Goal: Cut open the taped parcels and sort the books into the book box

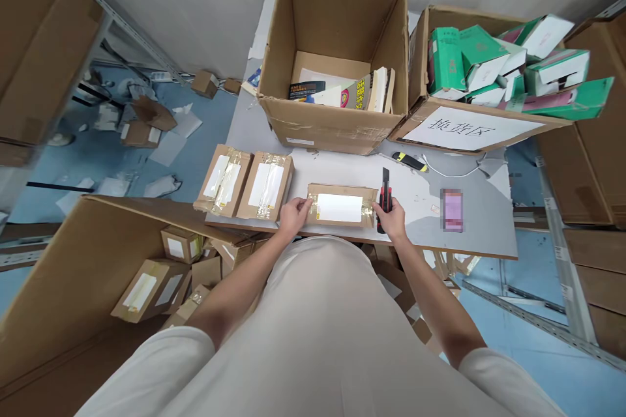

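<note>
A long, narrow cardboard box (340,206) with a white label and clear tape lies on the table in front of my body. My left hand (295,215) is closed on its left end, thumb and finger pinching the edge. My right hand (391,216) has its fingertips closed at the opposite end. A red and black utility knife (385,199), blade out and pointing away from me, lies under those right fingers, against the hand. Whether they also grip it is unclear. Two taped boxes, one outer (223,181) and one inner (265,186), stand left of my left hand.
Behind stands a large open carton (332,124) with books inside. To its right, another carton (415,124) overflows with green boxes (447,62). A yellow and black cutter (409,161), a white cable (454,174) and a blurred pink item (452,210) lie right. A big bin carton (59,273) holds parcels lower left.
</note>
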A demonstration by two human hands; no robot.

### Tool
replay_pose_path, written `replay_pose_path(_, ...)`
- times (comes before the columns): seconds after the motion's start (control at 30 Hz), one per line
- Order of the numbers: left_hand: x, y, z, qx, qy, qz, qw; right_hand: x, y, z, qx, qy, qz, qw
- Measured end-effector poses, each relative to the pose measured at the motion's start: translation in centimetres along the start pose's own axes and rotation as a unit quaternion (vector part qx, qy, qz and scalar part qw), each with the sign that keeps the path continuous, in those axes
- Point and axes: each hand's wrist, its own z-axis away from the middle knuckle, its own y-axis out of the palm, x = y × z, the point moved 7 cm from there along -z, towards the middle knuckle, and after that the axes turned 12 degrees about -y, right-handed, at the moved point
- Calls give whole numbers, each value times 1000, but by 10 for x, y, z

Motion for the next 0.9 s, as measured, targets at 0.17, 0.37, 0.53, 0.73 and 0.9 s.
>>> replay_pose_path(0.17,-14,4,-2,-13,3,-39,999,10,3,-15,17,-25,120,992)
replay_pose_path(0.37,-8,10,23,-84,116,-50,988,21,-2,-6,55,-53,176,981)
replay_pose_path(0.53,-22,27,56,-69,373,-98,920,82,20,4,248,-253,260,898)
replay_pose_path(0.73,-21,43,67,-36,500,-90,861,109,73,23,487,-346,427,678)
replay_pose_path(0.9,-20,42,69,-72,523,-64,847,110,86,29,491,-386,499,600)
